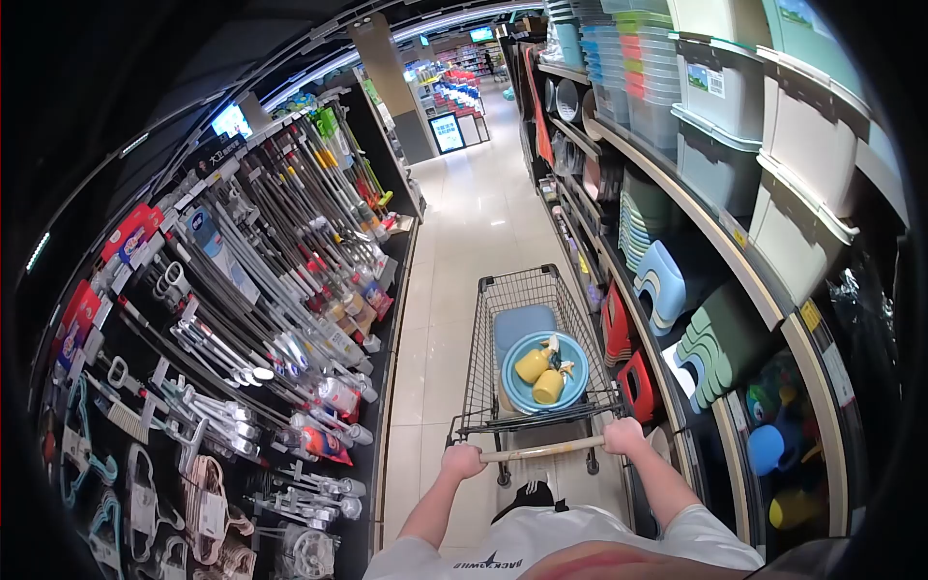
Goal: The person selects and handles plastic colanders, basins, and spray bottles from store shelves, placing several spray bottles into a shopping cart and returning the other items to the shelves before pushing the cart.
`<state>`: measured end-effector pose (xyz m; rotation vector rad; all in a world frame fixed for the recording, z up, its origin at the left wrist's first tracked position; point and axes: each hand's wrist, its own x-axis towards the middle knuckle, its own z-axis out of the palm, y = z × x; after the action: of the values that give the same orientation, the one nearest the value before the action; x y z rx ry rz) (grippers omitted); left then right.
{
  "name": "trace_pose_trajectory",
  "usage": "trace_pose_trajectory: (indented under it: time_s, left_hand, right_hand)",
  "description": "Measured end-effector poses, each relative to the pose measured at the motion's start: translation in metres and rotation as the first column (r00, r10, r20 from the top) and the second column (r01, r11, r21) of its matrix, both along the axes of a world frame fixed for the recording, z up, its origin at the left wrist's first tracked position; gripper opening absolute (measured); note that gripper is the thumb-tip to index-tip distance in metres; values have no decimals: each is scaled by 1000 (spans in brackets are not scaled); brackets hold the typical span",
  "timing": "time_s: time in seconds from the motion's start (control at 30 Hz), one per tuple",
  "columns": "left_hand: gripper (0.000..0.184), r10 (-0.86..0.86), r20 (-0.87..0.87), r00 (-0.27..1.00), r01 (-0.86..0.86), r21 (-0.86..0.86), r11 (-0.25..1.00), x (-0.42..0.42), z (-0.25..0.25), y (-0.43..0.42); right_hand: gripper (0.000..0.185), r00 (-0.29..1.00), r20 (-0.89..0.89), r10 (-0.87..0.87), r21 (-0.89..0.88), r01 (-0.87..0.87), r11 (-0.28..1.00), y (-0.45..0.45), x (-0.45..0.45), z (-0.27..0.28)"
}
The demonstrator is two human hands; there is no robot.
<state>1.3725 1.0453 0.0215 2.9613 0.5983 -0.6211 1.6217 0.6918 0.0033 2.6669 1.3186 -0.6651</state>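
My left hand (464, 461) is wrapped round the left end of the handle bar (541, 450) of a black wire shopping cart (474, 362). At the bar's right end, my right hand (624, 437) is closed round it too. In the cart lies a round blue basin (570, 397). Two yellow bottles, one (531, 365) behind the other (548, 388), rest inside the basin. Beyond it in the basket is a flat blue-grey item (523, 327).
Mops and brushes (290, 213) hang along the left shelf, with hangers (208, 498) nearer. Storage boxes (715, 145) and plastic stools (662, 285) fill the right shelf. A tiled aisle (464, 217) runs ahead toward a lit sign (448, 133).
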Motion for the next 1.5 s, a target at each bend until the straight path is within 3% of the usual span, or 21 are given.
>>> trace_pose_trajectory:
  time_s: [0.37,0.9,1.3,1.5]
  left_hand:
    - [36,-51,-33,998,52,21,998,-114,-4,-63]
    - [37,-147,27,989,146,35,989,-248,-14,-134]
    - [33,-169,-49,984,170,22,985,-337,0,-185]
    - [31,-154,-16,988,154,20,988,-382,5,-209]
  right_hand:
    - [25,999,-23,-29,6,29,1000,-74,-126,17]
    - [21,987,-40,-154,80,157,984,-163,-291,-9]
    - [20,981,-9,-196,120,196,973,-217,-395,-7]
    - [17,991,25,-133,133,129,983,-245,-441,5]
